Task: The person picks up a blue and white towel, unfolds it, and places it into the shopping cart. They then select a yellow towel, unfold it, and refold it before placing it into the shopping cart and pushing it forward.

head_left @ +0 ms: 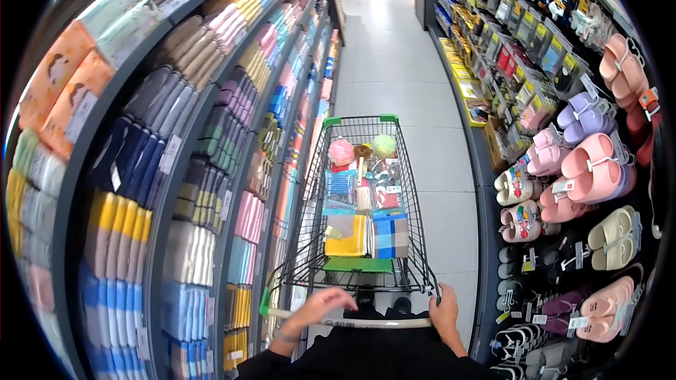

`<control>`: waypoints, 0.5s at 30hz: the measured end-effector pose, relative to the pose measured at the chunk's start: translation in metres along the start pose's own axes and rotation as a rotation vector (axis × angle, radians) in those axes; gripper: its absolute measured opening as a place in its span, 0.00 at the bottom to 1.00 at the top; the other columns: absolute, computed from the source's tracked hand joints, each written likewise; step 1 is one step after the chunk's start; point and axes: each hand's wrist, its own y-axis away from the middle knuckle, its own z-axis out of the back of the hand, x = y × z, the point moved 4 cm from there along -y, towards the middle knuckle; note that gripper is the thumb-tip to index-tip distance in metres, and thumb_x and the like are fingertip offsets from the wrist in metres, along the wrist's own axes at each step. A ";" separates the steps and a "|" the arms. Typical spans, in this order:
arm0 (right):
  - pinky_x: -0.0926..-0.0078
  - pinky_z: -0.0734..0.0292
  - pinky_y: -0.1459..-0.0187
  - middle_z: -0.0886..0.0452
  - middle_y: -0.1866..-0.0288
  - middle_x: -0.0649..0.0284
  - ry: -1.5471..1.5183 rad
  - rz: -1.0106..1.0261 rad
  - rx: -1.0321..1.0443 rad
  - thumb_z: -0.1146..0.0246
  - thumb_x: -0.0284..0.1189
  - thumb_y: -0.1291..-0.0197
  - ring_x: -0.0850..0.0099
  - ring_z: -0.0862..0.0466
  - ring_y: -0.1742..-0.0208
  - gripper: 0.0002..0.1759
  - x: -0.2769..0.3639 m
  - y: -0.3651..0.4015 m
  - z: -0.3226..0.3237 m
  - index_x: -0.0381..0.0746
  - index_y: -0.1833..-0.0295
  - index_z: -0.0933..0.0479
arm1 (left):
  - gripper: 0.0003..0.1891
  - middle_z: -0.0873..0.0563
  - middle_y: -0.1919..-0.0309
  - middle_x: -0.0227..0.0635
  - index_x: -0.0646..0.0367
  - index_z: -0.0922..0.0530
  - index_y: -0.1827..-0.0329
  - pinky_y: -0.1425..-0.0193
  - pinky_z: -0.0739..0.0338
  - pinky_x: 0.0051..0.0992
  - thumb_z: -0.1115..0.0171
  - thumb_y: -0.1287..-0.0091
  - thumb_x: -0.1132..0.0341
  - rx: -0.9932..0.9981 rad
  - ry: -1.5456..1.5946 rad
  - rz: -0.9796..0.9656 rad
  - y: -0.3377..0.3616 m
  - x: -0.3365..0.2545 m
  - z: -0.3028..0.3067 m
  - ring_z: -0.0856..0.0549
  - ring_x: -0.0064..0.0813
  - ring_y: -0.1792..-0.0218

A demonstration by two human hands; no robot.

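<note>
A wire shopping cart (412,239) with green corners stands in front of me, its pale handle bar (384,323) close to my body. My right hand (444,313) is wrapped round the right end of the handle. Above the left part of the bar is my left hand (325,307), its fingers apart and pointing right, holding nothing. In the cart lie a yellow and grey folded towel (346,236), a blue checked towel (391,236), a blue package (341,190), a pink puff (341,151) and a green puff (384,146).
Shelves of folded towels (127,239) line the left side, close to the cart. On the right hang slippers (595,169) and packaged goods (528,35). A tiled aisle floor (394,63) runs ahead between the shelves, with a person's legs at the far end.
</note>
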 end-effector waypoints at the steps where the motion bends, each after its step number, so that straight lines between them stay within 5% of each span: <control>1: 0.64 0.24 0.49 0.20 0.52 0.49 -0.089 0.015 -0.010 0.41 0.21 0.43 0.52 0.19 0.51 0.19 0.011 -0.003 0.009 0.33 0.44 0.27 | 0.10 0.13 0.57 0.36 0.63 0.19 0.55 0.44 0.22 0.27 0.46 0.25 0.66 -0.011 -0.097 0.034 0.003 0.015 -0.022 0.15 0.26 0.53; 4: 0.65 0.24 0.49 0.19 0.54 0.52 -0.332 0.120 0.077 0.41 0.21 0.42 0.54 0.18 0.52 0.13 0.036 -0.006 0.014 0.35 0.49 0.23 | 0.09 0.14 0.61 0.39 0.61 0.18 0.58 0.47 0.22 0.28 0.43 0.28 0.65 -0.179 -0.575 -0.018 -0.005 0.070 -0.074 0.14 0.31 0.56; 5: 0.65 0.23 0.50 0.19 0.55 0.54 -0.383 0.146 0.178 0.41 0.22 0.41 0.55 0.18 0.53 0.13 0.045 -0.002 0.011 0.36 0.50 0.23 | 0.10 0.16 0.65 0.42 0.58 0.18 0.64 0.58 0.21 0.36 0.41 0.32 0.61 -0.304 -0.875 -0.242 -0.010 0.079 -0.081 0.16 0.41 0.61; 8: 0.64 0.22 0.56 0.18 0.57 0.55 -0.483 0.294 0.472 0.40 0.26 0.40 0.57 0.17 0.57 0.13 0.062 0.013 -0.002 0.38 0.49 0.22 | 0.11 0.17 0.72 0.39 0.56 0.21 0.71 0.66 0.23 0.42 0.42 0.33 0.61 -0.555 -1.234 -0.089 -0.027 0.114 -0.092 0.16 0.45 0.69; 15: 0.55 0.22 0.58 0.16 0.58 0.53 -0.204 0.494 0.732 0.38 0.37 0.41 0.52 0.17 0.58 0.21 0.057 0.040 -0.037 0.40 0.44 0.25 | 0.10 0.17 0.75 0.35 0.54 0.22 0.74 0.72 0.23 0.42 0.40 0.37 0.61 -0.801 -1.175 -0.194 -0.032 0.110 -0.102 0.17 0.44 0.73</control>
